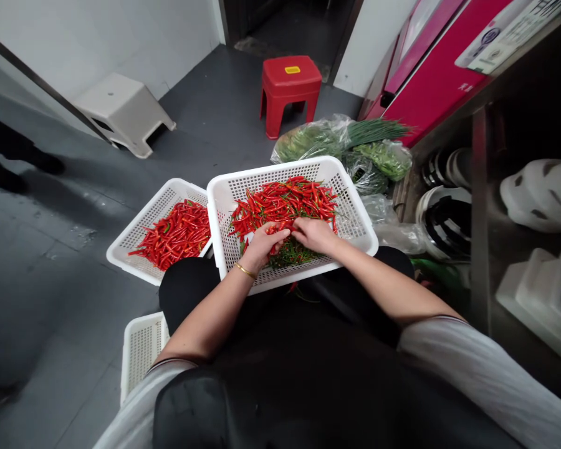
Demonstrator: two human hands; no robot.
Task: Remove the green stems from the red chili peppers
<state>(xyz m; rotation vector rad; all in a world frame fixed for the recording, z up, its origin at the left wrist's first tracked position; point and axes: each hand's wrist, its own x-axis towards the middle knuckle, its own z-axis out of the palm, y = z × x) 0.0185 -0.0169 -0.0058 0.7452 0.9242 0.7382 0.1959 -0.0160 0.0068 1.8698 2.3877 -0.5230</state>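
A white perforated basket (355, 215) rests on my knees, heaped with red chili peppers (285, 202) and a pile of green stems (292, 254) at its near side. My left hand (263, 243), with a gold bangle at the wrist, is curled around a few red chilies. My right hand (314, 234) is closed in a pinch against the same chilies, fingertips meeting the left hand's. A second white basket (143, 218) with red chilies (177, 234) sits on the floor to the left.
A third white basket (140, 352) lies by my left leg. Bagged green vegetables (341, 140) lie beyond the basket. A red stool (290, 87) and a beige stool (124, 112) stand on the grey floor. Metal shelving (481, 206) with dishes is at right. Another person's shoes (14, 168) show at far left.
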